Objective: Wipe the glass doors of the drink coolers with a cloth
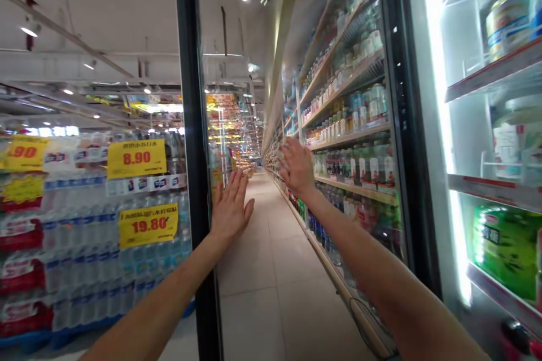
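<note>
A tall glass cooler door [262, 248] with a black frame [197, 124] stands in front of me, swung out from the lit cooler. My left hand [230, 206] is flat on or very near the glass by the left frame edge, fingers stretched out and holding nothing. Higher and to the right, my right hand [300, 166] is at the glass with its fingers curled. A pale patch shows at its fingertips; whether that is a cloth or a reflection is unclear.
On the right, lit cooler shelves [499, 186] hold a green pack [503, 248], cans and jars. Left of the door are stacked bottled-water packs [93, 231] with yellow price signs [148, 225]. Bottle-filled shelves [351, 113] and a tiled aisle floor show in or through the glass.
</note>
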Demonstrator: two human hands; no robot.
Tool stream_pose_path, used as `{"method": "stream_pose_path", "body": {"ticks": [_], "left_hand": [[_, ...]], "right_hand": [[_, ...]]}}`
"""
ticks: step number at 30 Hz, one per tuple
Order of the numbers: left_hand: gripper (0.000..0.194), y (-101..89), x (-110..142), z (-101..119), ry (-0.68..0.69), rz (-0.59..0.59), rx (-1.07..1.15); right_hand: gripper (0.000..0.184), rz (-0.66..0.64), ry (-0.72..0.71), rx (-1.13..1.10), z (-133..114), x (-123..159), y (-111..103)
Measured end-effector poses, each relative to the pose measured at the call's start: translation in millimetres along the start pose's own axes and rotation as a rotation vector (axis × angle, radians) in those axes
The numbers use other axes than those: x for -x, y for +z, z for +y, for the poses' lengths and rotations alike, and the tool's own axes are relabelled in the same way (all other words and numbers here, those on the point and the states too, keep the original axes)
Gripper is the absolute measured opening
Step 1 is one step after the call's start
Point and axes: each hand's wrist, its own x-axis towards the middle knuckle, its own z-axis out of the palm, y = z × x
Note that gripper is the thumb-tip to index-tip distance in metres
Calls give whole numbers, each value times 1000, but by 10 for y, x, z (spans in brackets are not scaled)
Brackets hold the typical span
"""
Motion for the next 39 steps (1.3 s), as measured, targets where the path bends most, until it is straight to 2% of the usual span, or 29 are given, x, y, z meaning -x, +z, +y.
{"method": "stream_pose_path", "body": {"ticks": [2,3,5,7,8,9,10,11,15,16,18,20,24,25,27,31,33,35,39], "left_hand": [[58,-68,-30,-39,-10,27,3],[58,-113,-50,-63,-11,48,1],[60,-215,-93,-112,9,84,-6],[62,-312,-134,-162,44,103,-10],[62,-353,-151,-189,52,109,-9],[63,-388,-163,-220,45,119,-9],[62,-416,-171,-257,24,132,-7],[62,-440,-174,-299,-9,145,-4],[62,-516,-142,-513,-118,164,2],[61,-534,-127,-565,-126,164,1],[60,-568,-96,-644,-132,160,-6],[60,-592,-70,-681,-121,147,-15],[60,-597,-41,-643,-90,120,-32],[60,-593,-31,-622,-80,114,-32],[60,-586,9,-581,-56,102,-32],[60,-573,166,-504,15,81,-57],[61,-549,247,-461,56,60,-64],[62,-510,299,-409,86,40,-60],[63,-413,316,-288,85,40,-46]], "right_hand": [[46,-72,-173,-44,-133,10,19],[46,-76,-194,-58,-133,-5,20],[46,-7,-56,-64,-63,-98,23],[47,118,229,-42,-21,-253,53],[47,154,332,-32,-52,-329,80],[47,157,366,-28,-127,-385,110],[46,126,321,-35,-242,-411,141],[46,69,215,-50,-390,-399,167],[49,-173,-326,-133,-1004,-25,205],[49,-202,-413,-147,-1096,88,203],[47,-220,-500,-163,-1165,218,203],[47,-203,-460,-162,-1118,154,214],[46,-85,-45,-160,-992,-250,257],[45,-75,-1,-171,-995,-281,265],[46,-114,-92,-202,-1051,-148,261],[47,-197,-441,-237,-1178,600,209],[50,-220,-504,-244,-1147,837,193],[48,-179,-426,-213,-1055,818,177],[44,-49,-80,-114,-882,467,152]]}}
